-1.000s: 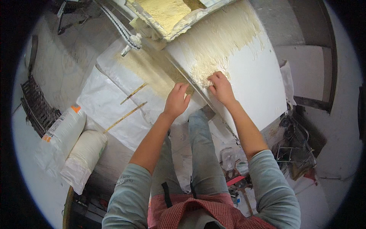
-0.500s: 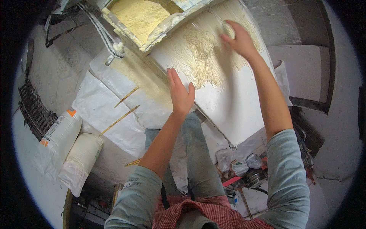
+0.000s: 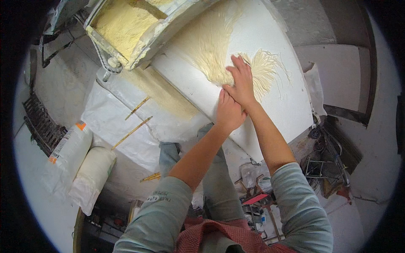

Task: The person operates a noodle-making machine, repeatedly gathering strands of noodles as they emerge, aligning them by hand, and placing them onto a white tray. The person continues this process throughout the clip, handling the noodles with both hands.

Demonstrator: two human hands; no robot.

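Observation:
A sheet of thin pale-yellow noodle strands [image 3: 211, 50] lies spread over a white floured board [image 3: 278, 105]. My right hand [image 3: 243, 82] presses flat on the strands near the board's middle, fingers apart, with a loose fan of noodles [image 3: 268, 74] just to its right. My left hand [image 3: 229, 110] lies flat on the board directly below the right hand, touching its wrist. Neither hand grips anything that I can see.
A noodle machine hopper full of yellow dough crumbs [image 3: 122, 25] sits at the upper left. White sacking [image 3: 122, 126] with two thin sticks [image 3: 131, 131] covers the floor below it. Flour sacks [image 3: 69, 147] lie at the left. Metal racks and clutter [image 3: 325, 168] stand at the right.
My right hand came back from the far top of the board to its middle. My left hand moved right to join it, and the noodles now fan out beside the right hand.

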